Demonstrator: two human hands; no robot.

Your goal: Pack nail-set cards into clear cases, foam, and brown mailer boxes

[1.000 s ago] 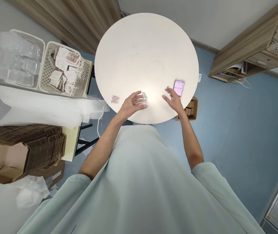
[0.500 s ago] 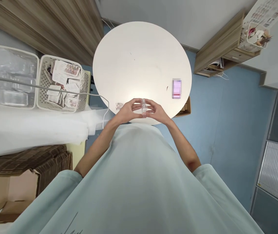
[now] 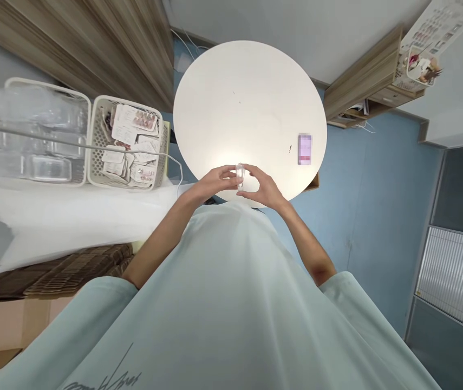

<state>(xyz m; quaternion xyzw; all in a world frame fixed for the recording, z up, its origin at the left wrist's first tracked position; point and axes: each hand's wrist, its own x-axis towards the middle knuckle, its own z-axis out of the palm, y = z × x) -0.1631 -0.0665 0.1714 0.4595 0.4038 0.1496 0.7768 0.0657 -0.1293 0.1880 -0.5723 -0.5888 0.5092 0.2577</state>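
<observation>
Upright between my hands is a small clear plastic case (image 3: 240,176), over the near part of the round white table (image 3: 247,97). My left hand (image 3: 215,181) closes on its left side with the fingers and thumb. From the right, my right hand (image 3: 267,188) pinches its far and near ends, index finger at the top and thumb at the bottom. What the case contains is too small to make out. A phone-shaped, pixelated purple item (image 3: 305,149) lies on the table to the right, with a tiny dark bit (image 3: 290,148) beside it.
At left stand a white basket of printed cards (image 3: 125,143) and another basket holding clear plastic boxes (image 3: 48,143). A pale cable (image 3: 142,152) crosses in front of them. White wrapping sheet (image 3: 72,216) and folded cardboard (image 3: 80,265) are below. A wooden cabinet (image 3: 363,76) stands at right.
The view has shifted, so table and baskets sit further right. My right hand's fingers have spread to the case's ends. The small patterned piece by my left hand is out of sight.
</observation>
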